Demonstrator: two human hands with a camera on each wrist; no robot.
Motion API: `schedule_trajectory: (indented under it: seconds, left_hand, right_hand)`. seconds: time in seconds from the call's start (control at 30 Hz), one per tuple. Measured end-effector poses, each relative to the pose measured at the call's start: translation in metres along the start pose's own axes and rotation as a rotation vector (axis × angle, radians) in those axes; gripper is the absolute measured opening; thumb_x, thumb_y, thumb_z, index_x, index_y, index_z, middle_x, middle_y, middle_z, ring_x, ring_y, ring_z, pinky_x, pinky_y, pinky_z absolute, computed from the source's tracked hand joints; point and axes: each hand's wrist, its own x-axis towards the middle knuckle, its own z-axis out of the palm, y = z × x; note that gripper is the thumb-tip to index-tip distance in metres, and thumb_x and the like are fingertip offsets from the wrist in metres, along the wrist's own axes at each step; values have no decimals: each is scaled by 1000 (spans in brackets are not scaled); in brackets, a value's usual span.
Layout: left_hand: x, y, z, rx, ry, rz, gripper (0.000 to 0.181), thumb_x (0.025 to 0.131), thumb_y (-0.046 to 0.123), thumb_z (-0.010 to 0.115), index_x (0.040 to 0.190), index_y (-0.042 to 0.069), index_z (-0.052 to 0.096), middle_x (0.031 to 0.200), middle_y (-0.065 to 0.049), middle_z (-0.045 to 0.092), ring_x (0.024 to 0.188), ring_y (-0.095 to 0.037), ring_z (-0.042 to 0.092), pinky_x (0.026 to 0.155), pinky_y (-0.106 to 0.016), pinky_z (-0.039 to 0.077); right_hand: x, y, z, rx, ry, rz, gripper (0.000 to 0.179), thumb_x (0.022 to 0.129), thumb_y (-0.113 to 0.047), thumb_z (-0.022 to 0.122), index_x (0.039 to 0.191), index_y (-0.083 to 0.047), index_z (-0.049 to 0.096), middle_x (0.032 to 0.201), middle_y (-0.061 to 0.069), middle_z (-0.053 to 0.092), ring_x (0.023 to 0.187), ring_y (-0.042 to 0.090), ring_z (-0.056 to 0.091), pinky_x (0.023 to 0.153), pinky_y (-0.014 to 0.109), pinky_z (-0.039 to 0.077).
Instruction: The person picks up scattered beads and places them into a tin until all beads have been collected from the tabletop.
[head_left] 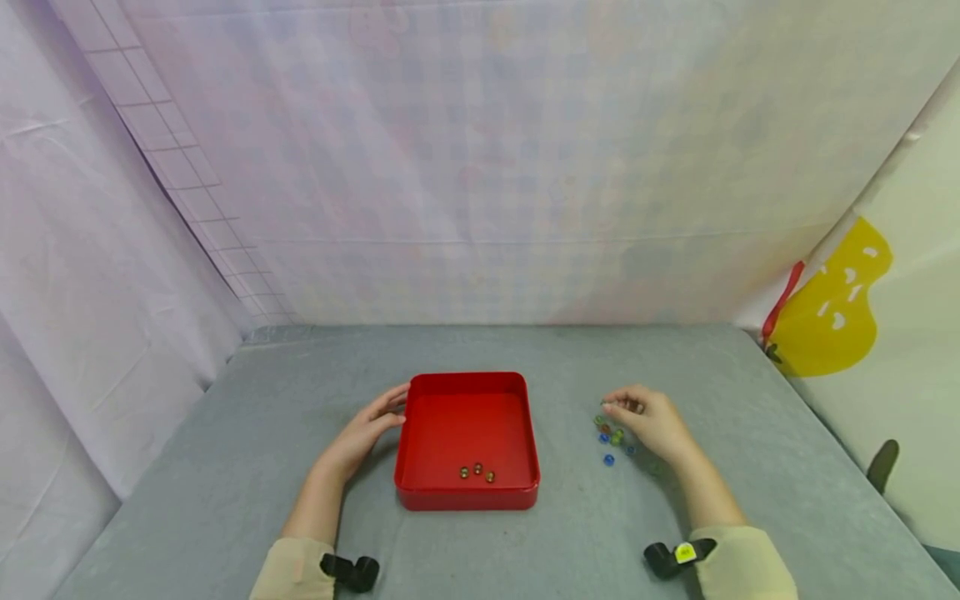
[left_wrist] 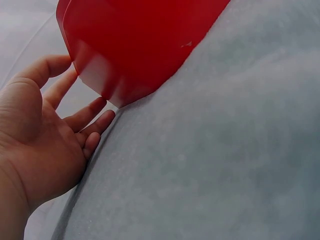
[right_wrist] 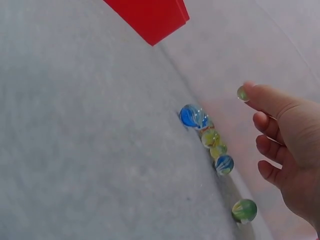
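A square red tray (head_left: pixel 468 425) stands on the grey cloth, with three brownish marbles (head_left: pixel 477 469) lying near its front wall. My left hand (head_left: pixel 362 433) rests its fingertips against the tray's left side, fingers nearly straight; the left wrist view shows them touching the red wall (left_wrist: pixel 135 45). To the right, my right hand (head_left: pixel 651 421) pinches a greenish glass marble (right_wrist: pixel 242 93) between thumb and fingertip, its other fingers curled. Below that hand lie several loose marbles: a blue one (head_left: pixel 608 460), a yellow-green one (head_left: pixel 617 437) and, in the right wrist view, a green one (right_wrist: pixel 244 211) nearest the wrist.
Grey cloth (head_left: pixel 300 375) covers the table. A pale checked curtain (head_left: pixel 480 167) hangs behind it, and white sheets (head_left: pixel 112 250) close off the left. On the right sheet is a yellow printed shape (head_left: pixel 832 308).
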Motion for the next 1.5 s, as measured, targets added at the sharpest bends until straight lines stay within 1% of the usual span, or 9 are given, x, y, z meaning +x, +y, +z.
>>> schedule_trajectory:
  seconds: [0.43,0.53,0.57,0.77,0.8,0.9,1.13,1.27,1.5]
  left_hand:
    - [-1,1,-1,13,-1,-4,54,97,13,53,148,13,37,149,-15,34,137,-31,26,108,-56,18]
    - [-1,1,-1,9,-3,-2,54,97,12,54,148,13,36,150,-15,33,138,-30,25,108,-56,17]
    - [-3,5,0,7,-5,-6,54,97,11,53,149,12,35,150,-16,33,138,-31,25,108,-57,17]
    - [-2,4,0,6,-7,-7,55,98,10,52,149,11,33,150,-18,32,138,-32,24,108,-57,16]
    - [0,1,-1,8,-5,-3,55,98,11,52,149,12,34,150,-17,32,138,-31,24,108,-57,16]
    - [-1,1,-1,10,-7,2,55,98,12,53,149,13,34,150,-16,32,138,-31,24,108,-56,16]
    - [-1,1,0,11,-1,1,54,97,12,53,149,13,36,150,-15,33,138,-30,25,108,-56,17]
    - [0,0,-1,16,-2,2,55,98,12,52,149,13,34,150,-16,33,138,-31,25,108,-57,17]
    - [0,0,0,13,-7,11,54,98,12,53,149,12,35,149,-16,34,137,-30,26,108,-56,17]
  right_hand:
    - [3,-22,1,6,18,-76,16,89,-22,70,98,-8,72,80,-1,57,73,17,49,57,28,41]
    - [3,-28,1,1,21,-86,17,90,-23,69,98,-9,72,80,-2,57,75,17,49,58,29,40]
    - [3,-30,2,-1,21,-85,17,90,-23,69,98,-8,72,80,-2,57,75,17,49,58,29,40]
    - [3,-42,2,-11,12,-95,16,89,-23,69,98,-10,72,80,-3,57,78,17,49,60,30,40]
    - [3,-44,3,-12,14,-103,15,89,-22,70,97,-10,72,80,-3,57,78,17,48,60,29,40]
    - [3,-48,4,-6,24,-125,13,88,-20,71,96,-11,72,80,-4,56,78,16,48,60,29,40]
    - [4,-58,10,14,59,-213,8,83,-13,75,91,-11,73,77,-7,57,77,14,50,62,28,42]
    - [3,-65,13,34,58,-243,9,81,-11,77,89,-12,73,76,-8,57,77,14,50,66,28,41]
    - [2,-70,19,49,43,-280,11,80,-9,77,89,-14,73,76,-9,56,77,14,50,67,29,41]
